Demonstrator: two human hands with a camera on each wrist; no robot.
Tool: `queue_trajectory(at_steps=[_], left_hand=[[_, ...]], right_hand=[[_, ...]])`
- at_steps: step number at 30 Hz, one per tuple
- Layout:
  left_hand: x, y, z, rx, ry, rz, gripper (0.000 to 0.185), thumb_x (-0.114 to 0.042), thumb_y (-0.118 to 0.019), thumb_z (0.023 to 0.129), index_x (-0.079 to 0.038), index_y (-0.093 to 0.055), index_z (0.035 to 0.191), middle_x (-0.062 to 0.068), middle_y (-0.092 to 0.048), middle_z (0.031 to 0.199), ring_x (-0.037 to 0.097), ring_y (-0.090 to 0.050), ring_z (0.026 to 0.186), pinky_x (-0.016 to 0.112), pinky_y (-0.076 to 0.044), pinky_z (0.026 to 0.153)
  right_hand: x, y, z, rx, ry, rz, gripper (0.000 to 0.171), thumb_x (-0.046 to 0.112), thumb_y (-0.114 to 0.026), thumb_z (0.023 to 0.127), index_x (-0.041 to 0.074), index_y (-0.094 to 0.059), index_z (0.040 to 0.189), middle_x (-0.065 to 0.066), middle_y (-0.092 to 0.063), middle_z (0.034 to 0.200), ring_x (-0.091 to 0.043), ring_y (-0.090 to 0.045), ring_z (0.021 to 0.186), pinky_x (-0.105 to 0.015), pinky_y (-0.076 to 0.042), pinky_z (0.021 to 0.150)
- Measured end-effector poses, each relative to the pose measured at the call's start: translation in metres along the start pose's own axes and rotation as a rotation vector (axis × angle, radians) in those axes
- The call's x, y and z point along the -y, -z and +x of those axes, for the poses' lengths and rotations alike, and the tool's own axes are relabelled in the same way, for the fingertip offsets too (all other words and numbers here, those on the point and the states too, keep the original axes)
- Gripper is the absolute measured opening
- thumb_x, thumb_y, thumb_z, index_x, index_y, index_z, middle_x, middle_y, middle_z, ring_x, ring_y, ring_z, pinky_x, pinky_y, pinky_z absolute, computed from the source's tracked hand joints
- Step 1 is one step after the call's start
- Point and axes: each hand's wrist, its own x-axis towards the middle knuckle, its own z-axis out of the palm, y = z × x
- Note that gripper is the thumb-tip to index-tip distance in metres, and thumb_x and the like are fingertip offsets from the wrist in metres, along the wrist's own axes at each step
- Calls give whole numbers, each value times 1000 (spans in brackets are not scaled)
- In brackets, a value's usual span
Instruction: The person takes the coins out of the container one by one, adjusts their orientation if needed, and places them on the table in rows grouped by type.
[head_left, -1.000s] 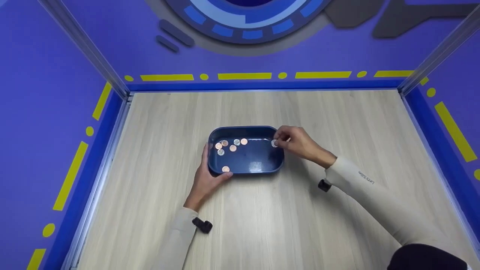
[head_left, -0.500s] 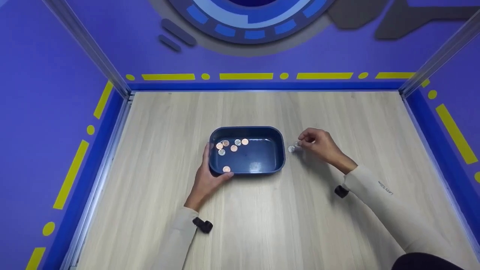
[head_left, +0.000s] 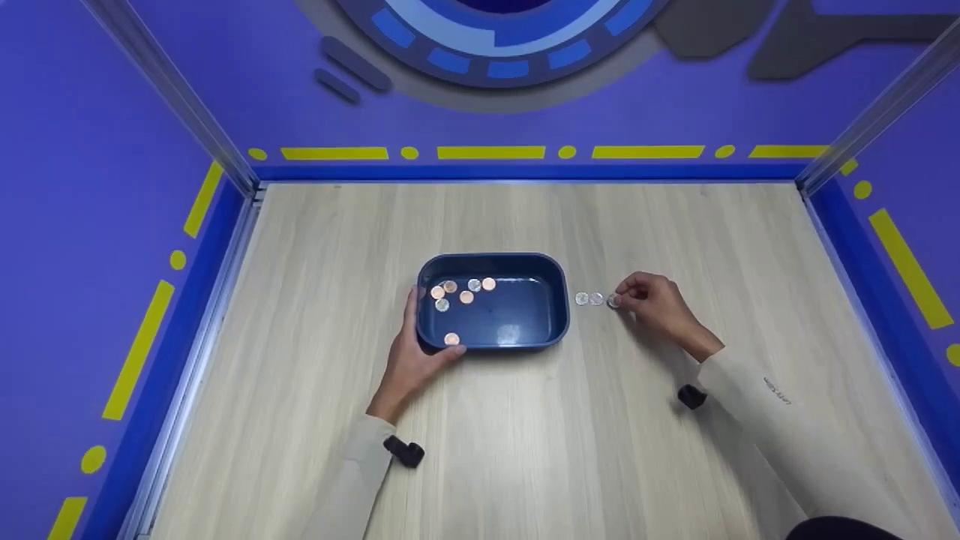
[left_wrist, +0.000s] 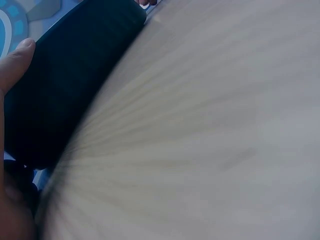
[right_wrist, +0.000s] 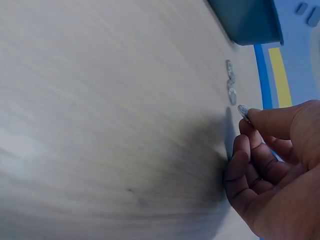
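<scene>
My right hand (head_left: 656, 304) pinches a third small silver coin (head_left: 613, 301), probably just touching down right of the dark blue plastic tray (head_left: 525, 341); next I release it. My left hand (head_left: 411, 358) grips the tray's left end.

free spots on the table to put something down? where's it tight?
Bare wood between the blue tray and the back wall, left of the left hand, and in front between both sleeves. Tight right of the tray: two coins, then the right hand pinching a third coin.

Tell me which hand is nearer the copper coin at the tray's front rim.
Left. The left hand grips the blue tray at its front-left corner, thumb right beside that copper coin. The right hand is beyond the tray's far side, pinching a silver coin on the table.
</scene>
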Motion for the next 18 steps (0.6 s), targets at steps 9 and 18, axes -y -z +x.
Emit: queue_trajectory(at_steps=[9,18], left_hand=[[2,-1,0,5,0,-13,137,-46,-98,81,-20,-7,179,16,-27,180,37,-34,162,57,-28,131],[0,0,0,8,4,-17,137,-47,-98,80,-21,-7,179,16,-26,181,38,-33,163,57,-28,131]], right_hand=[[-1,-7,2,-31,25,-26,5,1,-76,101,-4,-73,100,-16,-76,96,-18,-63,80,-19,-49,63],[3,-10,5,23,82,-182,4,-4,-69,102,-8,-68,103,-17,-67,97,-25,-58,89,-37,-47,81]])
